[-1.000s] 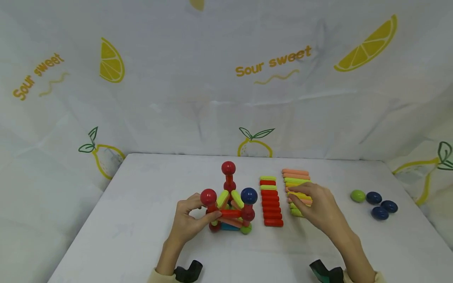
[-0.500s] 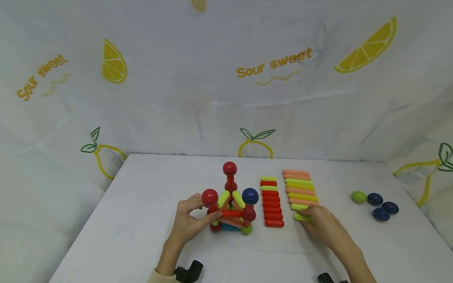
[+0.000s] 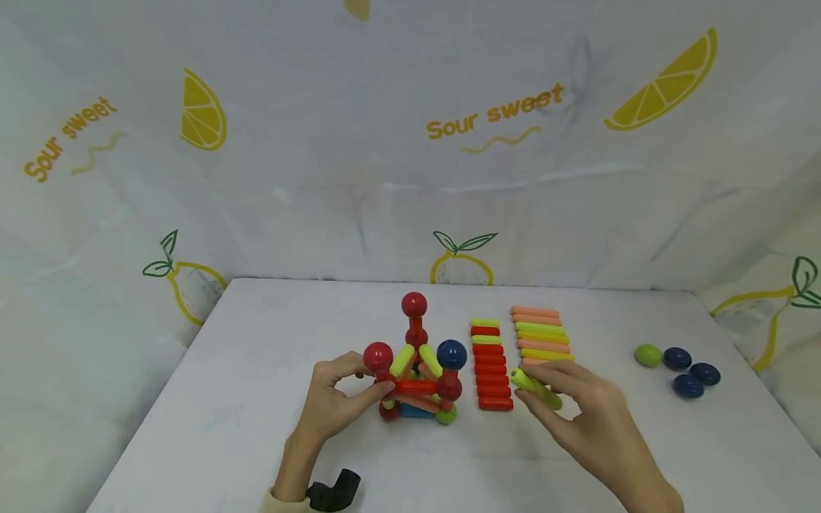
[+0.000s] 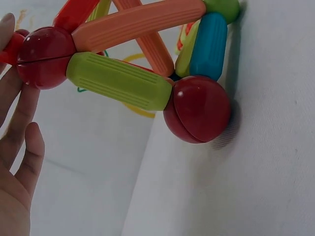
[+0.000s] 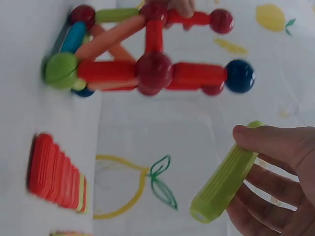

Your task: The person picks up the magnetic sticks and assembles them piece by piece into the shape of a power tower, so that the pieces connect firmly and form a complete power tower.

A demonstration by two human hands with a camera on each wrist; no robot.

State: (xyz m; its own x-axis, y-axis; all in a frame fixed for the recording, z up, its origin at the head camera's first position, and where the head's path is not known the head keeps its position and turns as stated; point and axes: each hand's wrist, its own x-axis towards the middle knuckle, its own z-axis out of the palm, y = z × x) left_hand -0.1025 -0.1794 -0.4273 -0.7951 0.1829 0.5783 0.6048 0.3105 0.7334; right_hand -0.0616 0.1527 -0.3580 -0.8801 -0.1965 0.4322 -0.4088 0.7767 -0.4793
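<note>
1. The green rod (image 3: 536,388) is in my right hand (image 3: 586,420), pinched between thumb and fingers and lifted off the white table (image 3: 256,370), just in front of the rows of loose rods. From my right wrist the rod (image 5: 225,181) shows ribbed and slanted, my thumb on its upper end and my fingers curled under it.
2. My left hand (image 3: 336,402) grips the rod-and-ball structure (image 3: 417,370) on its left side, thumb and forefinger closed round a red rod just under the red ball (image 3: 378,355). From my left wrist my fingers (image 4: 19,142) lie along a lower red ball (image 4: 44,56); a second red ball (image 4: 198,115) rests on the table.
3. The structure stands near the table's middle, with another red ball (image 3: 414,305) on top and a blue ball (image 3: 452,354) on its right corner.
4. Just right of it lies a row of mostly red rods (image 3: 490,367), then a row of orange and yellow-green rods (image 3: 541,335), touching side by side.
5. Well apart to the right sit a green ball (image 3: 648,354) and three dark blue balls (image 3: 689,374).
</note>
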